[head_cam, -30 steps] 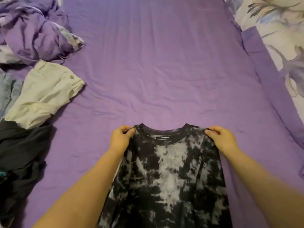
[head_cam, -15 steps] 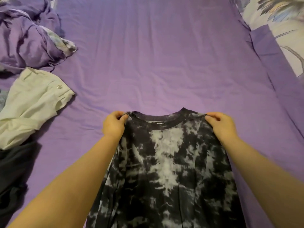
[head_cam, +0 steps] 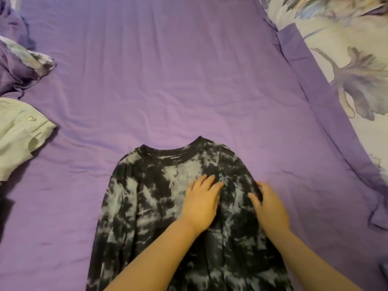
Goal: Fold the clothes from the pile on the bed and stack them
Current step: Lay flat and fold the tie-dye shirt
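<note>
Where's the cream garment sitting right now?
Head view: the cream garment lies at the left edge on the purple sheet, left of the tie-dye shirt.

— Where does the camera sit?
— There is one view only, worn on the person's head. It looks forward and steeply down across the purple bed sheet (head_cam: 168, 76).
— How near is it?
— Near enough that both bare forearms enter from the bottom edge. The left hand (head_cam: 201, 203) and right hand (head_cam: 270, 206) lie in the lower middle, on the black-and-white tie-dye sweatshirt (head_cam: 147, 206).
— How much does it take in?
— It is wide-angle. The left edge cuts off a pale cream garment with a metal snap (head_cam: 19, 135), and the right edge shows a white floral-print cover (head_cam: 346, 59).
— Does any second view overlap?
— No, none is given.
</note>
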Demonstrator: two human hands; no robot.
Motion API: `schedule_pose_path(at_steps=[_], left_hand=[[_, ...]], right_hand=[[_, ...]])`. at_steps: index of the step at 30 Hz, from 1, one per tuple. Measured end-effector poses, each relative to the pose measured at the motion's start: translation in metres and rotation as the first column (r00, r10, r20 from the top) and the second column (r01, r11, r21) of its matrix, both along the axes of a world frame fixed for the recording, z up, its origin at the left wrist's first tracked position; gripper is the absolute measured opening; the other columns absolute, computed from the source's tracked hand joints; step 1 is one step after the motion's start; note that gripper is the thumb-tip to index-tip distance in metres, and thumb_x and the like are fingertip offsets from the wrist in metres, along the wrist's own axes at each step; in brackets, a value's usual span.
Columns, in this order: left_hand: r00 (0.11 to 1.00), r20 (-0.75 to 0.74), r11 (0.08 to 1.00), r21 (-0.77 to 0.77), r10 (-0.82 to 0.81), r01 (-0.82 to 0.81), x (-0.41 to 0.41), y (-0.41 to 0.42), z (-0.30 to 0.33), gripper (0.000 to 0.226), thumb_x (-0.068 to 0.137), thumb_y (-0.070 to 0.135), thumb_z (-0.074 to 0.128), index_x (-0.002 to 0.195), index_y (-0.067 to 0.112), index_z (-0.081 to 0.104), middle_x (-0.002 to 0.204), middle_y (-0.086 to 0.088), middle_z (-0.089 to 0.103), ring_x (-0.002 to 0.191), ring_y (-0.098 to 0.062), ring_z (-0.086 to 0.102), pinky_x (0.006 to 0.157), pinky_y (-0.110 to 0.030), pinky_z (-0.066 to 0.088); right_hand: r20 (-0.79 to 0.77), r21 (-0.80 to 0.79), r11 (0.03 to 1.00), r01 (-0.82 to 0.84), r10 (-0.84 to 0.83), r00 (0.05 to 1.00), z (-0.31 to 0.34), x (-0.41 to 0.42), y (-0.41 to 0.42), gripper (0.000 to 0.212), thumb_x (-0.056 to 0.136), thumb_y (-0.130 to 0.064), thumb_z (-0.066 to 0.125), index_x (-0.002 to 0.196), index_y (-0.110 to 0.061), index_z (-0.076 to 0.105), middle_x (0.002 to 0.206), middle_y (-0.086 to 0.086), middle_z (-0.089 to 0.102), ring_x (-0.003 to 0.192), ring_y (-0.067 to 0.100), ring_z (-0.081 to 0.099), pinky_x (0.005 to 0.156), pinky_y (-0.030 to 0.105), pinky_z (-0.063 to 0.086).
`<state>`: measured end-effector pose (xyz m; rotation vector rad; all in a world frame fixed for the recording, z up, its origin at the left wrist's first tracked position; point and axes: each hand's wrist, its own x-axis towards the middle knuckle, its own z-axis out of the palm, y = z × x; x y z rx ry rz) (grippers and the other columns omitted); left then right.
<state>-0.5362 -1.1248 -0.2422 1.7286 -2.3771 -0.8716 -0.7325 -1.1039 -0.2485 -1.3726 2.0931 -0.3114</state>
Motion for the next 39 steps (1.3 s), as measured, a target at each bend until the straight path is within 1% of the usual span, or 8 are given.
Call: schedule_pose_path(at_steps=[7, 13, 19, 26, 29, 31, 35, 39], left_hand=[[0.961, 0.248, 0.989, 0.109, -0.12, 0.095, -0.034, -0.04, -0.004, 0.056, 0.103, 0.044, 0.026, 0.153, 0.029, 0.006, 0.162, -0.001, -0.004, 0.148, -0.03, -0.008, 0.117, -0.055, 0.002], [0.903, 0.404, 0.978, 0.196, -0.146, 0.071, -0.052, -0.069, -0.008, 0.068, 0.095, 0.064, 0.018, 0.151, 0.035, -0.009, 0.16, 0.0, -0.018, 0.146, -0.032, -0.017, 0.116, -0.06, -0.001], [0.882, 0.458, 0.971, 0.24, -0.105, -0.009, -0.064, -0.085, -0.009, 0.071, 0.095, 0.064, 0.022, 0.15, 0.036, -0.012, 0.159, -0.001, -0.022, 0.145, -0.033, -0.018, 0.113, -0.064, 0.002], [0.961, 0.265, 0.994, -0.054, -0.075, 0.093, -0.116, 0.017, -0.005, 0.065, 0.098, 0.045, 0.038, 0.153, 0.025, 0.01, 0.161, -0.009, -0.001, 0.148, -0.03, -0.003, 0.118, -0.053, 0.002], [0.993, 0.114, 0.997, -0.073, -0.021, 0.029, -0.128, 0.056, -0.004, 0.052, 0.096, 0.029, 0.052, 0.144, 0.016, 0.039, 0.151, -0.015, 0.03, 0.143, -0.035, 0.021, 0.116, -0.054, 0.019], [0.999, -0.003, 0.992, -0.12, 0.043, -0.043, -0.128, 0.066, -0.003, 0.035, 0.094, 0.025, 0.059, 0.126, 0.011, 0.059, 0.132, -0.013, 0.051, 0.13, -0.033, 0.04, 0.109, -0.052, 0.032], [0.999, -0.036, 0.996, -0.079, -0.031, 0.028, -0.128, 0.068, 0.003, 0.028, 0.099, 0.03, 0.048, 0.114, 0.019, 0.069, 0.125, 0.0, 0.058, 0.126, -0.02, 0.044, 0.11, -0.044, 0.029], [0.996, -0.038, 0.99, -0.12, -0.085, 0.08, -0.139, 0.049, 0.01, 0.032, 0.1, 0.016, 0.046, 0.127, 0.017, 0.061, 0.14, -0.003, 0.051, 0.127, -0.026, 0.043, 0.108, -0.038, 0.035]], right_hand=[[0.103, -0.071, 0.99, 0.124, -0.117, 0.988, 0.012, -0.057, -0.028, 0.043, 0.095, -0.028, 0.057, 0.133, -0.013, 0.045, 0.099, 0.004, 0.059, 0.101, 0.033, 0.059, 0.08, 0.039, 0.043], [0.078, -0.014, 0.999, 0.042, -0.041, 0.996, 0.004, -0.055, 0.05, 0.064, 0.09, -0.046, 0.057, 0.144, -0.019, 0.036, 0.14, 0.0, 0.049, 0.122, 0.022, 0.052, 0.093, 0.037, 0.048], [-0.005, -0.035, 0.996, 0.079, -0.08, 0.997, 0.002, -0.105, 0.063, 0.054, 0.091, -0.032, 0.062, 0.139, -0.016, 0.043, 0.12, 0.008, 0.063, 0.103, 0.029, 0.061, 0.076, 0.038, 0.048], [0.074, 0.088, 0.991, 0.098, -0.105, 0.992, 0.008, -0.11, 0.114, 0.06, 0.087, -0.034, 0.068, 0.139, -0.014, 0.045, 0.118, 0.008, 0.066, 0.102, 0.029, 0.064, 0.078, 0.038, 0.051], [0.066, 0.03, 0.981, 0.19, -0.192, 0.979, 0.007, -0.128, 0.126, 0.021, 0.084, -0.033, 0.07, 0.09, -0.015, 0.063, 0.083, 0.007, 0.069, 0.08, 0.029, 0.065, 0.065, 0.036, 0.048], [0.111, -0.006, 0.96, 0.28, -0.277, 0.954, 0.007, -0.142, 0.131, 0.028, 0.082, -0.03, 0.073, 0.07, -0.021, 0.049, 0.065, 0.001, 0.061, 0.065, 0.026, 0.059, 0.057, 0.032, 0.039], [0.252, -0.007, 0.965, 0.263, -0.253, 0.934, 0.004, -0.15, 0.144, 0.017, 0.086, -0.018, 0.07, 0.081, -0.026, 0.055, 0.07, -0.009, 0.062, 0.067, 0.015, 0.058, 0.058, 0.02, 0.037], [0.249, 0.017, 0.947, 0.321, -0.315, 0.916, -0.001, -0.154, 0.15, 0.011, 0.084, -0.032, 0.069, 0.08, -0.029, 0.06, 0.078, -0.007, 0.068, 0.076, 0.014, 0.064, 0.065, 0.022, 0.043]])
